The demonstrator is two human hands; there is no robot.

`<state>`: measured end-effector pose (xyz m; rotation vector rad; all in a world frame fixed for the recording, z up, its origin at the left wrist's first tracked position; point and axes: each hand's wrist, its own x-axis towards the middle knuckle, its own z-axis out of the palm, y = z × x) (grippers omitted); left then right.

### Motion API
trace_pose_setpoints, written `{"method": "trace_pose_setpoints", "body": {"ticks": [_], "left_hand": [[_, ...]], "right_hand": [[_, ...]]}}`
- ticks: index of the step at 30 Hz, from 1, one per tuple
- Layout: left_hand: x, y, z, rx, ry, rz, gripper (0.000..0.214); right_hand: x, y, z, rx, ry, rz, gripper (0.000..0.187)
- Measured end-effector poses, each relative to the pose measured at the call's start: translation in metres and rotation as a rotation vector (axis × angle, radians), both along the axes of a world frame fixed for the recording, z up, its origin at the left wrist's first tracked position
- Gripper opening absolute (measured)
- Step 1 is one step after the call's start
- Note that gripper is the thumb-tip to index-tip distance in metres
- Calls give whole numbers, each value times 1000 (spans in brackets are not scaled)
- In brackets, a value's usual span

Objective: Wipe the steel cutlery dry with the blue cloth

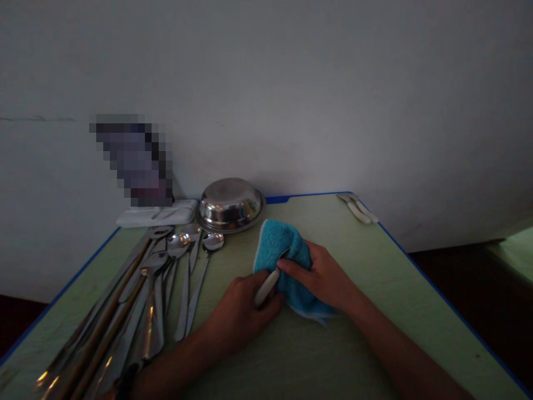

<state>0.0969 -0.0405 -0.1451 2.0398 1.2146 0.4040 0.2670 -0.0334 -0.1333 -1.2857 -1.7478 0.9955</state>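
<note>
My left hand (245, 305) is closed around the pale handle of a small utensil (267, 288) in front of me. The utensil's metal head lies against a blue terry cloth (277, 241) and is partly hidden, so I cannot tell its exact kind. My right hand (322, 275) grips the cloth from the right, its thumb pressed near the metal end of the utensil. The cloth hangs below my right hand, its lower edge close to the tabletop.
Several metal spoons and long utensils (152, 316) lie piled on the left of the green table (353, 355). An upside-down steel bowl (231, 203) stands at the back, beside a white case (158, 214). Two pale-handled utensils (358, 210) lie at the far right corner. A wall rises behind.
</note>
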Motion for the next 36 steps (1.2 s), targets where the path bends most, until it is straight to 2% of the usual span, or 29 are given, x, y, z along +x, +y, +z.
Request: {"method": "trace_pose_setpoints", "body": {"ticks": [36], "left_hand": [[0,0,1,-13,0,-10,17]], "right_hand": [[0,1,-3,5,20,3,19]]}}
